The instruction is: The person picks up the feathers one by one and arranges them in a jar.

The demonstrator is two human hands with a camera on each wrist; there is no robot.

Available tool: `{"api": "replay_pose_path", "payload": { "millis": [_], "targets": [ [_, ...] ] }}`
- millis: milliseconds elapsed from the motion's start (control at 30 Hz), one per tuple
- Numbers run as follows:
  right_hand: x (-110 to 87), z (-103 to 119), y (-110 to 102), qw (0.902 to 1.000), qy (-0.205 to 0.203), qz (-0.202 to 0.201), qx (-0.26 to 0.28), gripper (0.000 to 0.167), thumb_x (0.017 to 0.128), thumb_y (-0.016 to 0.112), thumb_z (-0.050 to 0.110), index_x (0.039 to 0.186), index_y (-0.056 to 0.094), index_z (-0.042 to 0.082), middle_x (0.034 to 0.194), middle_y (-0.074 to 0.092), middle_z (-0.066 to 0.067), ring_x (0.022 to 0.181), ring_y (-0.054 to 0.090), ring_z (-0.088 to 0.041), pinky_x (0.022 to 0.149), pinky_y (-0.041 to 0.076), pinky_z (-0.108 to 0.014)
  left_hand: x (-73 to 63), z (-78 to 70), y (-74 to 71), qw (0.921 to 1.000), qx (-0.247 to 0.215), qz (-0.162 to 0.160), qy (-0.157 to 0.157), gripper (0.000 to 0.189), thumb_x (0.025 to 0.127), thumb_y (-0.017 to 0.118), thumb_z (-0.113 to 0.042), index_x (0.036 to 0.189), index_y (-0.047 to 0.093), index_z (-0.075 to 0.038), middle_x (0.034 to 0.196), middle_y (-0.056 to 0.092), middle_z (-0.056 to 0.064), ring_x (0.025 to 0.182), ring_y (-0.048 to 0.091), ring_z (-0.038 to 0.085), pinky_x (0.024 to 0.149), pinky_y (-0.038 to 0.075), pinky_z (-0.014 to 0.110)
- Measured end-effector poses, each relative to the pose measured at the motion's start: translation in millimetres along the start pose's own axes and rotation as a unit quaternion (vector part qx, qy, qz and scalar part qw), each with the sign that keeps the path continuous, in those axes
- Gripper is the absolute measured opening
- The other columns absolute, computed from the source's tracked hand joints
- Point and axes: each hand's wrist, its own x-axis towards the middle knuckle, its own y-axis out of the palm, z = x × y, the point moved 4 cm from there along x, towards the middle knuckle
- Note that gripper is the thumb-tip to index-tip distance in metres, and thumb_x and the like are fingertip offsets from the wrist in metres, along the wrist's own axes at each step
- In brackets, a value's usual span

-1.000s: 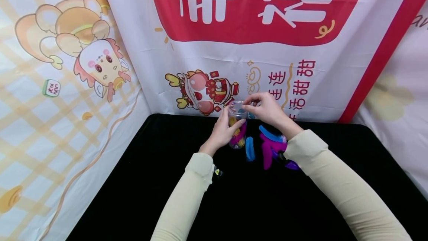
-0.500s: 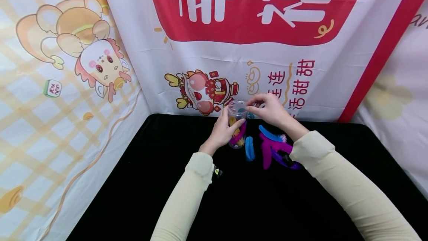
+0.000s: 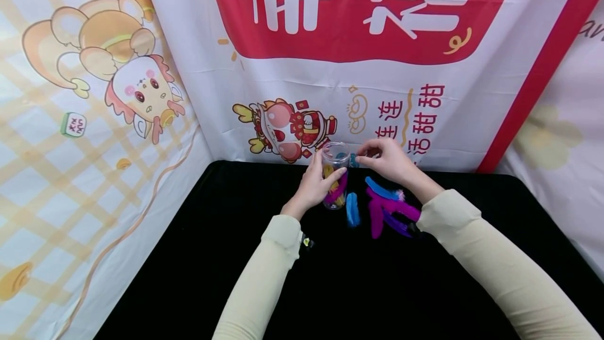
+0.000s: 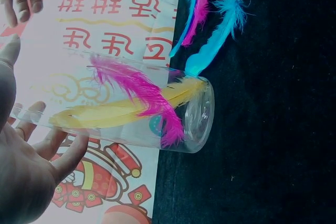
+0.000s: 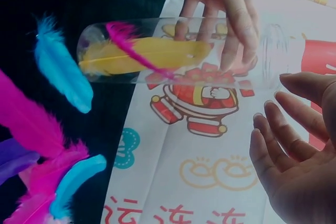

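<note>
My left hand (image 3: pixel 310 182) grips a clear plastic jar (image 3: pixel 336 161), thumb on one side and fingers on the other. The jar stands upright, its mouth uncovered. Inside it a yellow feather (image 5: pixel 157 56) and a magenta feather (image 4: pixel 134 88) lie across each other. To the right of the rim, apart from it, is my right hand (image 3: pixel 388 160). Its fingers are loosely bent with nothing between them, as the right wrist view shows. Near the jar's base a blue feather (image 3: pixel 352 210) lies on the black cloth.
Right of the jar lies a loose group of feathers: another blue one (image 3: pixel 381 189), magenta ones (image 3: pixel 376 216) and a purple one (image 3: pixel 395 223). A printed white and red curtain (image 3: pixel 283 75) hangs right behind the black-covered table (image 3: pixel 358 287). A patterned curtain (image 3: pixel 118 172) closes off the left side.
My right hand has drawn back from the jar's mouth to the right. The left hand and the jar have stayed in place, and the loose feathers lie as before.
</note>
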Motion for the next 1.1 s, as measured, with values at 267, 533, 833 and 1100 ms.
{"api": "replay_pose_path", "payload": {
  "millis": [267,533,833,1100],
  "targets": [
    [-6.0,-11.3,-0.9,0.9999,0.001,-0.001,-0.012,0.015,0.095,0.074,0.017,0.103,0.077,0.004,0.096,0.073,-0.010,0.089,0.067,-0.025,0.081,0.052,-0.039,0.4,-0.5,0.1,1.0000,0.001,0.000,0.002,0.078,0.100,0.062,-0.051,0.160,0.024,-0.018,0.156,0.037,0.007,0.146,0.039,0.024,0.118,0.032,0.049],
    [-11.6,-24.0,0.0,0.9994,0.030,0.018,-0.005,0.018,0.096,0.074,0.020,0.107,0.076,0.006,0.104,0.073,-0.010,0.094,0.068,-0.024,0.084,0.054,-0.043,0.3,0.4,0.4,1.0000,0.002,-0.001,0.000,0.078,0.100,0.062,-0.052,0.160,0.024,-0.019,0.156,0.037,0.006,0.144,0.040,0.024,0.117,0.034,0.050],
    [-19.7,-40.1,3.6,0.9984,0.048,0.028,-0.015,0.020,0.095,0.074,0.021,0.110,0.075,0.007,0.105,0.073,-0.009,0.098,0.068,-0.026,0.087,0.054,-0.047,-0.2,1.5,0.7,1.0000,0.007,0.001,-0.006,0.075,0.101,0.062,-0.050,0.160,0.023,-0.024,0.157,0.036,0.005,0.145,0.039,0.023,0.118,0.034,0.050],
    [-25.4,-47.4,8.0,0.9986,0.037,0.012,-0.034,0.018,0.092,0.077,0.017,0.107,0.076,0.005,0.100,0.075,-0.008,0.092,0.069,-0.023,0.083,0.053,-0.041,-0.9,0.2,0.5,1.0000,0.003,0.003,-0.005,0.075,0.102,0.062,-0.046,0.160,0.023,-0.023,0.159,0.035,0.009,0.146,0.038,0.024,0.118,0.033,0.051]
  ]
}}
